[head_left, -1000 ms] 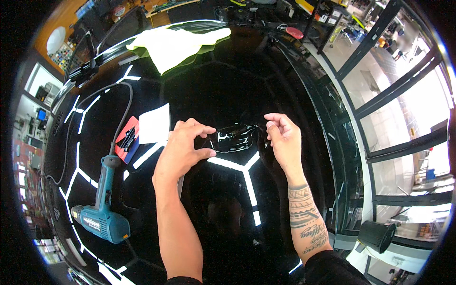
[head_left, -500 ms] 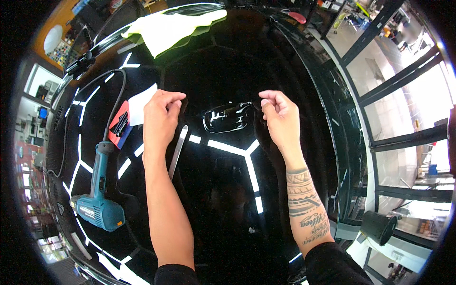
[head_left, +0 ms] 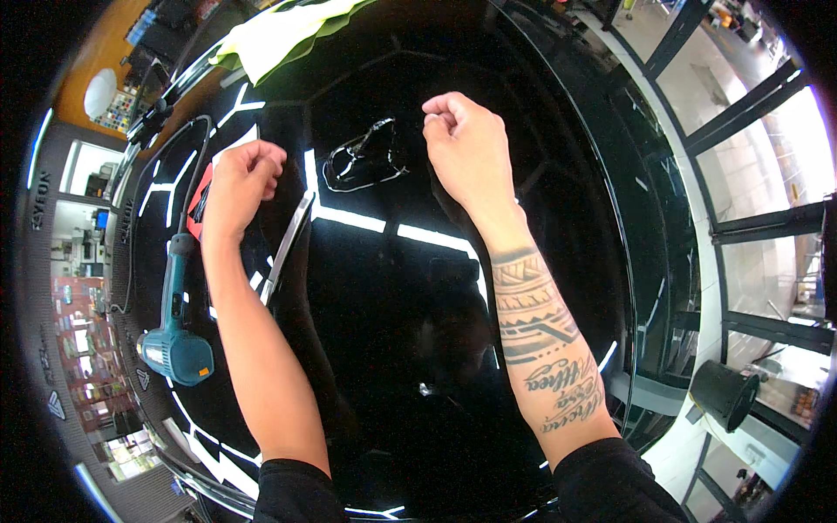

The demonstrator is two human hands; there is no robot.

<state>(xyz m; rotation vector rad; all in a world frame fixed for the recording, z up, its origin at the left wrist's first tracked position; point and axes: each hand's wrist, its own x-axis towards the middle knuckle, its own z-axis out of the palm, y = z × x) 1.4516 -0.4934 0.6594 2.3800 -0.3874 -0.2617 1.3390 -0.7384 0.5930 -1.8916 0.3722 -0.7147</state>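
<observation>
Over a glossy black curved panel [head_left: 401,322], both my hands are raised with curled fingers. My left hand [head_left: 240,183] is closed, thumb against the fingers, beside a white sheet. To the right, my right hand [head_left: 466,144] is closed in a similar pinch. What either pinches, if anything, I cannot make out. Between them shows a clear, shiny-edged piece [head_left: 362,161], like transparent film; whether it reaches my fingers is not visible. A slim silver tool [head_left: 288,248], perhaps a knife, lies by my left forearm.
A teal heat gun [head_left: 179,336] lies left of my left forearm, its black cord running up the panel. A red card [head_left: 199,205] is partly behind my left hand. A yellow-green cloth [head_left: 275,39] is draped at the far edge. A black bucket [head_left: 724,394] stands at right.
The view has shifted. My right hand appears further up and left, my left hand slightly up and left. The clear piece between them has changed outline, with a raised peak. Both hands stay closed.
</observation>
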